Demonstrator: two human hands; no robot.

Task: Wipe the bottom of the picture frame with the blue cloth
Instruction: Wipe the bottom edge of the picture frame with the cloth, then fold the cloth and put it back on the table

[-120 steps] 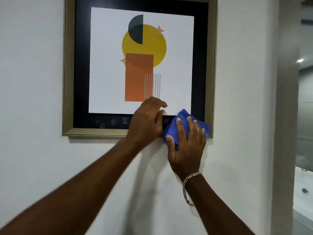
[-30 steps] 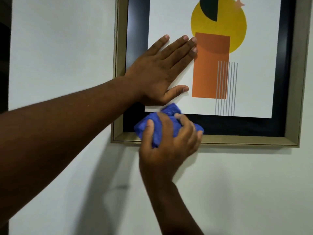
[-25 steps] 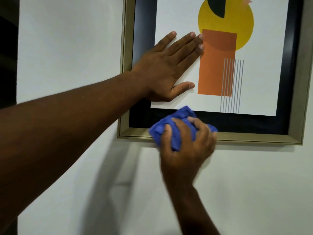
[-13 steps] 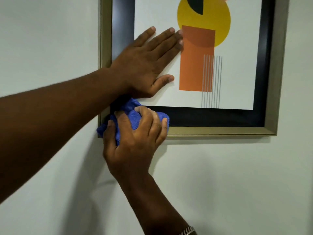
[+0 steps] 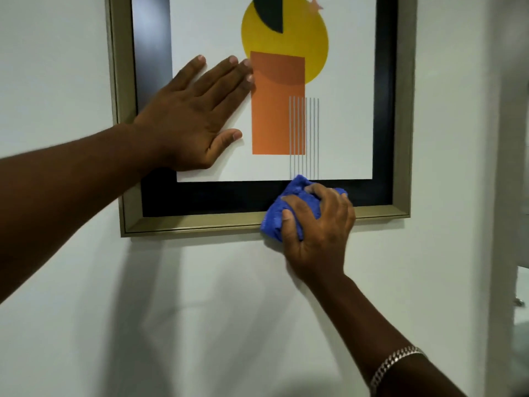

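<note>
A gold picture frame with a black mat hangs on the white wall; inside is a print with a yellow circle and an orange rectangle. My left hand lies flat and spread on the glass at the print's lower left. My right hand grips a bunched blue cloth and presses it on the frame's bottom rail, right of the middle. The cloth covers part of the black mat and the gold rail and hangs slightly below it.
The white wall stretches below and left of the frame. A wall corner runs down the right side, with a dim room beyond it. A metal bracelet is on my right wrist.
My right hand has slid the blue cloth along the bottom rail from the frame's lower left corner to right of the middle. My left hand stays flat on the glass.
</note>
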